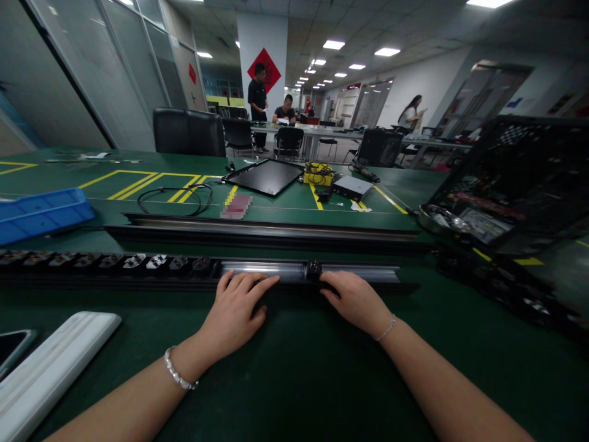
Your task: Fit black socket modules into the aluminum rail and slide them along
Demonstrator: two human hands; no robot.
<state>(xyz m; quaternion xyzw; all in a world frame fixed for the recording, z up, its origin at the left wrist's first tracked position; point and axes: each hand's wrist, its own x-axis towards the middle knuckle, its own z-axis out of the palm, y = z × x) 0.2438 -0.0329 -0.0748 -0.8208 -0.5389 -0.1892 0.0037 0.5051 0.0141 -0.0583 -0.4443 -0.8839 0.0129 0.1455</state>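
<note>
A long black metal channel (276,268) lies across the green table. Its left part holds a row of several black socket modules (110,261); bare shiny metal shows in the right part. My left hand (237,313) rests on the channel's near edge, fingers apart, holding nothing. One small black module (313,270) sits in the channel away from the row. The fingers of my right hand (352,301) are together at the right side of this module, thumb below; they seem to pinch it. Behind it lies another long black profile (267,233).
A blue bin (46,215) and a white bar (59,368) are at left. Farther back lie a cable (177,199), a black panel (267,177) and a grey box (352,187). An open black case (519,184) and more modules (501,282) stand right. People are in the background.
</note>
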